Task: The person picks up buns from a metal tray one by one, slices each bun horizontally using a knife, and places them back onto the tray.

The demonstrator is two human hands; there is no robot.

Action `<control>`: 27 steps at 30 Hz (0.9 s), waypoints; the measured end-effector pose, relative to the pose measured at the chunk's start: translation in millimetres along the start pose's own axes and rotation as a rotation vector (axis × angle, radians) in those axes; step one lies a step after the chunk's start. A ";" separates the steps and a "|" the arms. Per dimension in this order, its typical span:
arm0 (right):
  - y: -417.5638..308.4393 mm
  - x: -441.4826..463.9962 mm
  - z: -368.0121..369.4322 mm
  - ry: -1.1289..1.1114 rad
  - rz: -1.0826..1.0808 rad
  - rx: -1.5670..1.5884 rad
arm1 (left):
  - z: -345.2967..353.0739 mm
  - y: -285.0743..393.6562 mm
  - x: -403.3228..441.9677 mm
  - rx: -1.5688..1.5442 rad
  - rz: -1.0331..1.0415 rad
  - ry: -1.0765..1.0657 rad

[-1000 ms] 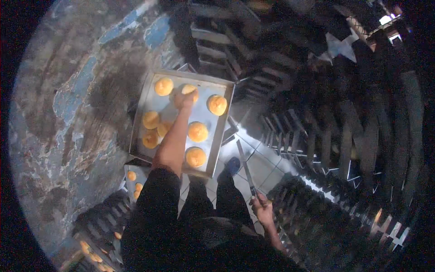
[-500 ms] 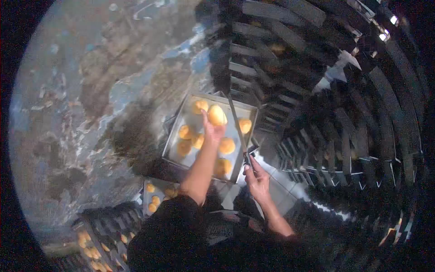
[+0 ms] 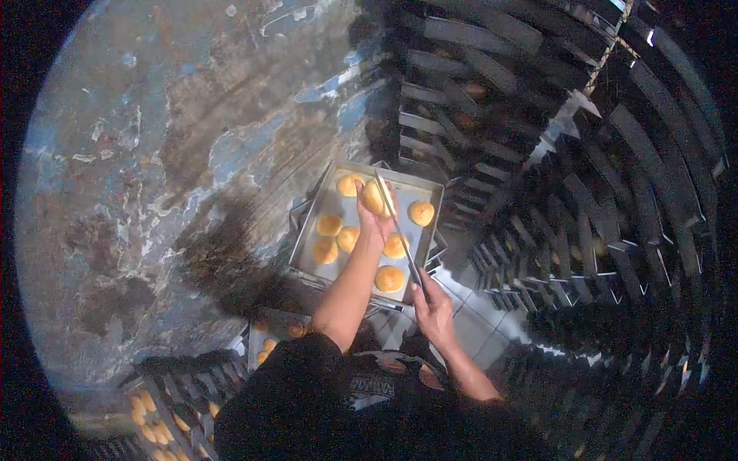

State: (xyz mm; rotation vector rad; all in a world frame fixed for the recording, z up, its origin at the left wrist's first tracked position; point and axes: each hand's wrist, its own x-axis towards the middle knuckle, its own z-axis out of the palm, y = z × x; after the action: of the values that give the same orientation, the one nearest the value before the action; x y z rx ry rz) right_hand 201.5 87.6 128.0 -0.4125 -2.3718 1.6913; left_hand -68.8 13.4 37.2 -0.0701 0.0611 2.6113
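Above the far part of a metal tray (image 3: 307,269), my left hand (image 3: 374,219) holds a round golden bun (image 3: 374,197), with fingers wrapped around its sides. My right hand (image 3: 435,311) is closed on the dark handle of a long knife (image 3: 403,244). The blade slants up and left over the tray, and its far part lies across the right side of the held bun. Whether it cuts into the bun cannot be made out. Several more buns (image 3: 390,278) sit on the tray, around and below my left forearm.
A worn wall with peeling blue paint (image 3: 254,146) rises at the left. Dark racks (image 3: 584,223) stand on the right. A second tray with buns (image 3: 265,346) is lower left, more buns (image 3: 150,415) are at the bottom left, and a tiled floor (image 3: 477,323) shows below.
My left hand has lifted a bun from the tray. My right hand has come up from beside my legs, bringing the knife blade to the bun. The view has shifted.
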 end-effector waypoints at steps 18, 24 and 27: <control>-5.7 -19.1 2.5 0.122 -0.077 -0.081 | -3.0 -21.1 -10.1 0.122 0.028 0.188; -26.1 4.1 -5.7 0.128 -0.001 0.003 | 6.6 -44.4 -31.2 0.245 -0.029 0.142; -16.6 -19.7 -10.7 0.109 -0.044 -0.028 | 11.0 -25.4 -19.5 0.197 -0.010 0.176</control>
State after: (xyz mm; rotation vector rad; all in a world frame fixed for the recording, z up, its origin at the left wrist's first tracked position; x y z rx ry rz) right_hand 221.7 85.3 147.1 -0.4424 -2.3113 1.5771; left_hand -39.6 26.2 48.6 -0.2296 0.3780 2.5691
